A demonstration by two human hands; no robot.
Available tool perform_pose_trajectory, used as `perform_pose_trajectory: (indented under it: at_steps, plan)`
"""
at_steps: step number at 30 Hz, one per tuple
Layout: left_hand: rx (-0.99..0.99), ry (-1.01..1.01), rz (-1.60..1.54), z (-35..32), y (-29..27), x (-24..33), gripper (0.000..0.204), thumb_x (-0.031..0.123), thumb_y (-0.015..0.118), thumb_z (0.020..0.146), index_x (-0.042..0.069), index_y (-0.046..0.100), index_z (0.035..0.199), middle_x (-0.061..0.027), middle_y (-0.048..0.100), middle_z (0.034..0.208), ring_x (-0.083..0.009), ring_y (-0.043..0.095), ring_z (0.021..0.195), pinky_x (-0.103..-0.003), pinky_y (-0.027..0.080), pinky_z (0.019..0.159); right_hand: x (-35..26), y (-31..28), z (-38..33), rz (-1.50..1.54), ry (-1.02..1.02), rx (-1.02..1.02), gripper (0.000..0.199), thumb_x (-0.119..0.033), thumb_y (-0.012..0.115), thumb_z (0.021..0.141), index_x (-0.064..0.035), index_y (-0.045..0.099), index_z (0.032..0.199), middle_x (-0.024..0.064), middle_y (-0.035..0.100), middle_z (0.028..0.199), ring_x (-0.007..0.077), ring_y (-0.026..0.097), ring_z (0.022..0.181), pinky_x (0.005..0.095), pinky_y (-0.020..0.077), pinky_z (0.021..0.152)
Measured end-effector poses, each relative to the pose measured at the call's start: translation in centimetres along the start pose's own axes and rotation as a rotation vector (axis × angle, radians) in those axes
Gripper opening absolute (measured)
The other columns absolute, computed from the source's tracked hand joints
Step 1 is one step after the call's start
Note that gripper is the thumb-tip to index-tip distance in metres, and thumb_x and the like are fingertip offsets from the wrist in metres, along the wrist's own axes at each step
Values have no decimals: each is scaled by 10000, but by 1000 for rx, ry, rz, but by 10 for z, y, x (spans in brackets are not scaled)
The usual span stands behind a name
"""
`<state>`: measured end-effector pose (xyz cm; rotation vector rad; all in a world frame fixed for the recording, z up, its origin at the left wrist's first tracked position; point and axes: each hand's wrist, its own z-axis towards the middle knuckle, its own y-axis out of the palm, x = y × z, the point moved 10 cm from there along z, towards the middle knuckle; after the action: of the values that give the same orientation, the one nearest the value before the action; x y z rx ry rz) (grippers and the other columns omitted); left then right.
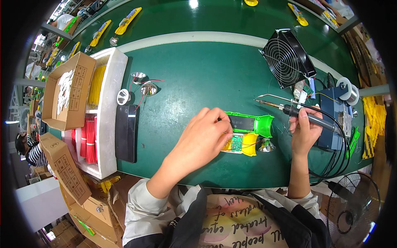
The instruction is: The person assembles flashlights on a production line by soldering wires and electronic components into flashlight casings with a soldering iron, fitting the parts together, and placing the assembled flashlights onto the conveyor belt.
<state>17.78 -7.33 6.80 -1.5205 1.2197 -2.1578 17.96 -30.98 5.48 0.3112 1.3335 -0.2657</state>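
In my right hand (pixel 306 129) is a soldering iron (pixel 308 115) with a bent metal tip that points left. My left hand (pixel 205 133) is closed in a pinch over the left end of an open plastic casing; what its fingertips hold is hidden. One half of the casing, a green shell (pixel 263 125), lies behind with a dark block inside. In front lies the yellow shell (pixel 250 145), with a green circuit board (pixel 236 143) and thin red wires. A shiny reflector cup (pixel 266 145) sits at its right end.
A black fan (pixel 287 58) and a blue soldering station (pixel 331 124) with a solder spool (pixel 349 91) stand right. Left are loose reflectors (pixel 149 89), a phone-like black slab (pixel 126 134), and a foam box (pixel 113 78) of red and yellow wires. Yellow casings (pixel 128 20) lie beyond.
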Motion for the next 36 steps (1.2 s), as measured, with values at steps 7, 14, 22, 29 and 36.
perform_pose_trajectory:
  at_steps: [7, 14, 22, 29, 36]
  plan:
    - [-204, 85, -12, 10, 13, 1, 88, 124, 606, 785, 41, 588, 806, -58, 567, 925, -252, 501, 873, -352, 410, 789, -1, -4, 0, -6, -11, 9, 176, -108, 585, 843, 10, 470, 906, 97, 561, 631, 85, 491, 450, 185, 365, 407]
    - [-289, 43, -23, 8, 20, -4, 97, 148, 579, 807, 54, 584, 828, -63, 598, 947, -260, 515, 934, -366, 395, 837, -1, -7, 1, -7, -16, 37, 179, -97, 588, 838, 14, 467, 909, 107, 556, 627, 93, 487, 444, 194, 371, 401]
    - [254, 37, -67, -27, -35, -5, 114, 38, 614, 743, 42, 589, 855, -92, 601, 942, -267, 541, 941, -365, 410, 839, -5, -10, 3, 12, -39, 23, 180, -92, 586, 836, 13, 464, 916, 115, 553, 628, 112, 492, 443, 194, 371, 392]
    - [475, -147, 6, -86, -42, -19, 181, 27, 690, 646, 62, 628, 812, -61, 582, 929, -271, 530, 915, -377, 423, 808, -7, -14, 7, 35, -55, 63, 175, -113, 571, 850, 11, 461, 905, 109, 550, 610, 101, 465, 417, 181, 353, 385]
    - [375, -5, 129, -71, -9, 10, 208, 140, 739, 624, 143, 664, 818, 33, 545, 871, -200, 496, 836, -344, 374, 757, 1, -14, 7, 13, -25, 66, 181, -121, 570, 852, 18, 464, 902, 110, 552, 606, 91, 456, 416, 174, 339, 380]
